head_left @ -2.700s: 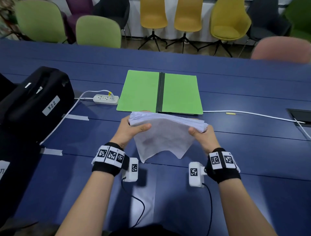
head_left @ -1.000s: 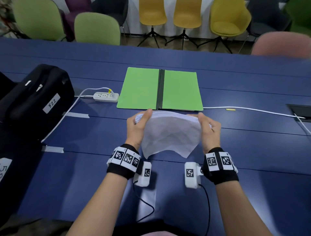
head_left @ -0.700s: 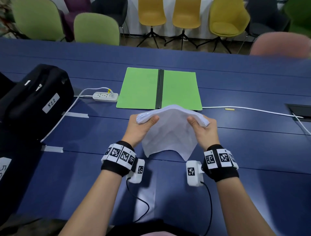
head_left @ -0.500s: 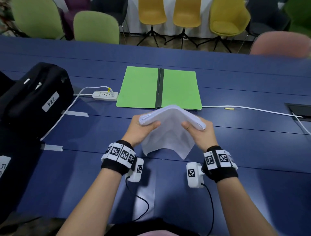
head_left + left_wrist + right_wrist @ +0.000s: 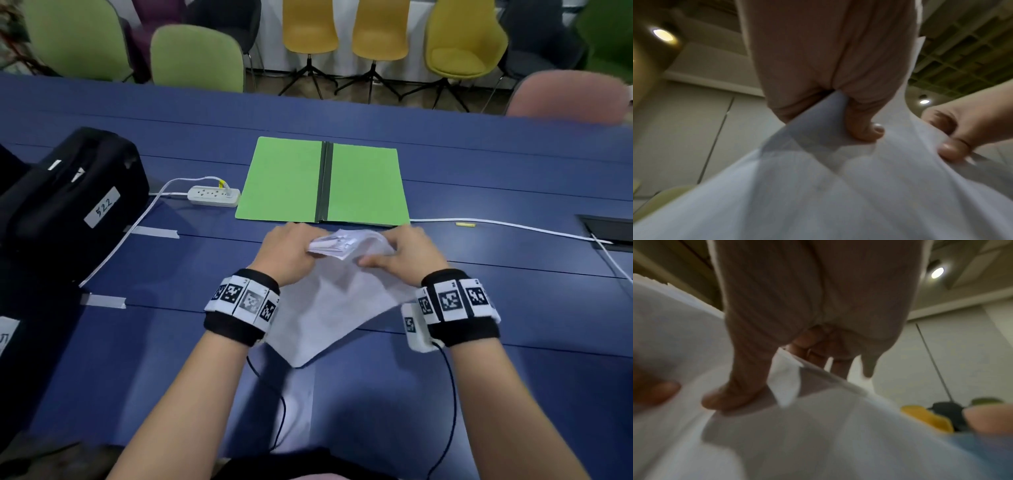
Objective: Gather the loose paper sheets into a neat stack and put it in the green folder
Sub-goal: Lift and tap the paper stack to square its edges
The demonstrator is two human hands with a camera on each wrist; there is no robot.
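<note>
A stack of white paper sheets (image 5: 337, 301) hangs bent between my two hands above the blue table (image 5: 479, 164). My left hand (image 5: 291, 251) grips its left top corner, thumb on the near face (image 5: 865, 129). My right hand (image 5: 404, 255) grips the right top corner, thumb pressed on the paper (image 5: 731, 395). The sheets (image 5: 818, 194) sag toward me, and their top edges fan out unevenly. The green folder (image 5: 323, 183) lies open and flat just beyond my hands, with a dark spine down its middle.
A black bag (image 5: 65, 198) with a "522" label sits at the left. A white power strip (image 5: 214, 196) lies left of the folder, and a white cable (image 5: 507, 226) runs right toward a table hatch (image 5: 606, 231). Chairs (image 5: 198, 58) line the far side.
My hands have come closer together and dipped, bending the stack more sharply. The paper's lower edge now droops nearer to me, and the top edges look fanned.
</note>
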